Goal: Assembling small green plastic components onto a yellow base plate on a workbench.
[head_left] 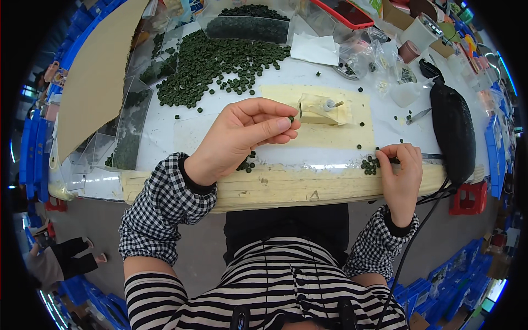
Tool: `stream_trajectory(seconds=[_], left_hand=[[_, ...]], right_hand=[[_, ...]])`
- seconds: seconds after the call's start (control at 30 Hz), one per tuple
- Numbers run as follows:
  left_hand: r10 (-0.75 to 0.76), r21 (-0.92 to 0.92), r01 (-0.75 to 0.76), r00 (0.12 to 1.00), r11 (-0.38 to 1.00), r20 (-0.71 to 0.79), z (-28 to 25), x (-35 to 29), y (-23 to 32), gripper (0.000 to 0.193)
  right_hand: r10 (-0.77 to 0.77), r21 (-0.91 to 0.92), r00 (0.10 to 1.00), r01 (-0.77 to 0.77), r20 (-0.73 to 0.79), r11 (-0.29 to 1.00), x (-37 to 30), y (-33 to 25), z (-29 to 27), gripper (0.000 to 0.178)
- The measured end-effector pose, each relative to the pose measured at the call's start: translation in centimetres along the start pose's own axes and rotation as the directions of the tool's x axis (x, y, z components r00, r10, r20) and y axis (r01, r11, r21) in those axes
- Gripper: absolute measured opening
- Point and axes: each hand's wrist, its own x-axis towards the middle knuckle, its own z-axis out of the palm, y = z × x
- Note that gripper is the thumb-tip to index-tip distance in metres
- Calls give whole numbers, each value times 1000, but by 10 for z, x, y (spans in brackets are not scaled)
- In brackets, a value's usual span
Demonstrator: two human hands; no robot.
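Note:
My left hand (245, 129) pinches a small dark green round bead (291, 119) between thumb and fingertips. Just to its right stands a cream, tape-covered block (316, 113) with a short whitish cylinder and a thin brownish pin on it. The block sits on a pale yellow sheet (264, 140). By the table's front edge, my right hand (402, 173) has its thumb and forefinger brought together beside a small cluster of green beads (369, 165). Whatever lies between those fingertips is too small to make out.
A large heap of green beads (209, 63) spreads before clear plastic trays (247, 30). Cardboard (102, 71) leans at the left. White paper (315, 49), a red-edged phone (346, 12), plastic bags and a black pouch (454, 129) lie at the back and right. Wood (264, 192) edges the table.

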Motion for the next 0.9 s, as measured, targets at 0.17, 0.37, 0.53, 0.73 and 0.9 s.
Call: stream_trajectory(seconds=[0.17, 0.37, 0.53, 0.73, 0.9], left_hand=[[45, 40, -45, 999, 998, 13, 3, 0, -1, 19], [125, 108, -129, 991, 986, 37, 8, -4, 0, 17], [150, 76, -153, 987, 985, 49, 9, -7, -4, 17], [170, 55, -173, 984, 983, 48, 9, -7, -4, 17], [177, 51, -178, 984, 983, 32, 9, -7, -4, 17]], right_hand=[[85, 406, 993, -47, -76, 913, 1, -19, 2, 9], [39, 783, 999, -38, 18, 620, 8, -69, 26, 9], [32, 894, 996, -93, 88, 438, 14, -87, 49, 8], [21, 932, 983, -180, 183, 314, 13, -95, 56, 8], [13, 941, 986, -162, 166, 297, 12, -94, 58, 9]])
